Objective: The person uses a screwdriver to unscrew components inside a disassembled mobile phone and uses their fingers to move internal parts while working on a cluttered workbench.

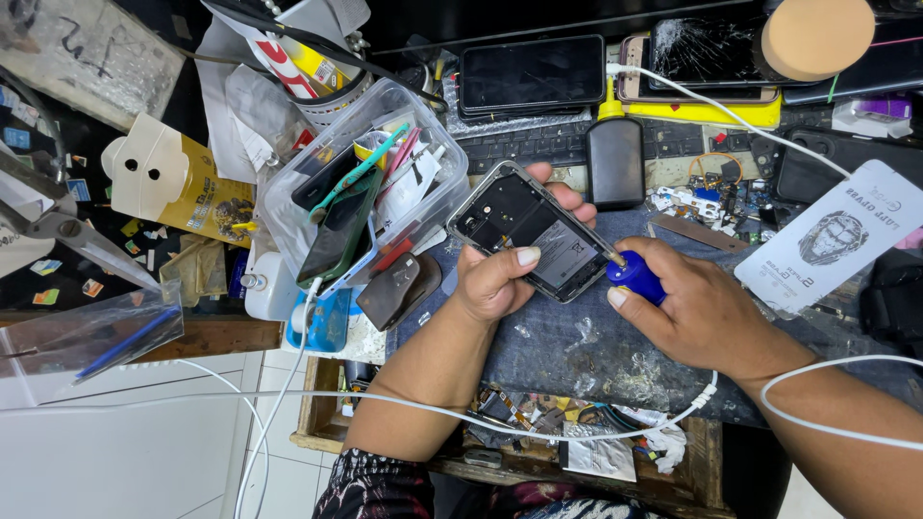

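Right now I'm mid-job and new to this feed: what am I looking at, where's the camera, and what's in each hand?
This is one view from a camera worn on the person's head, looking down at a cluttered repair bench. There is no machine, only two bare hands. The left hand grips an opened phone with its back off. The right hand holds a blue-handled screwdriver, tip at the phone's edge. Nearby are a clear tub of parts, a black bottle, more phones and white cables.
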